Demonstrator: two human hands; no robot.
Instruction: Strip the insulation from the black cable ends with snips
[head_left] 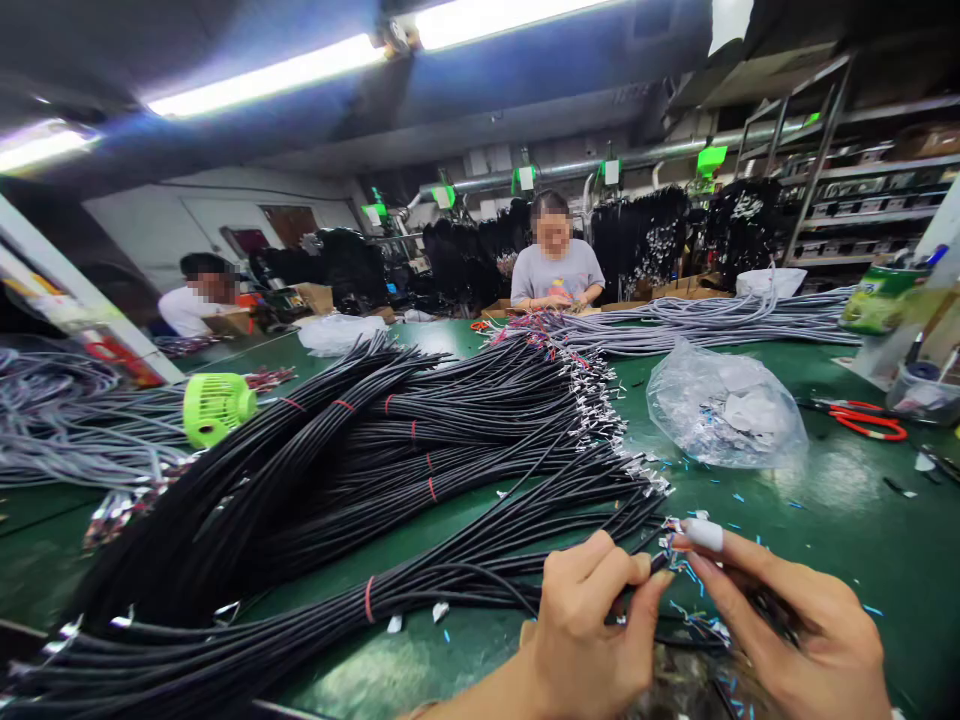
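Observation:
My left hand [600, 615] is closed around a black cable [660, 562] just behind its stripped end, thumb and index finger pinching it. At that end my right hand [806, 615] pinches the thin wires [673, 532] between thumb and index finger. A white cover [703, 534] wraps the tip of that index finger. Beside my left hand lies a loose bundle of black cables [442, 570], held by a red tie [369, 600]. Behind it rest several more tied black cable bundles [322, 450] with whitish stripped ends. Blue and white scraps [690, 575] lie under my fingers.
A clear plastic bag [726, 405] of scraps and red-handled pliers [870, 418] lie at right on the green table [840, 510]. A green fan [217, 410] stands at left. Grey cables [705, 322] stretch across the back. Two people sit beyond, one with hands on small work.

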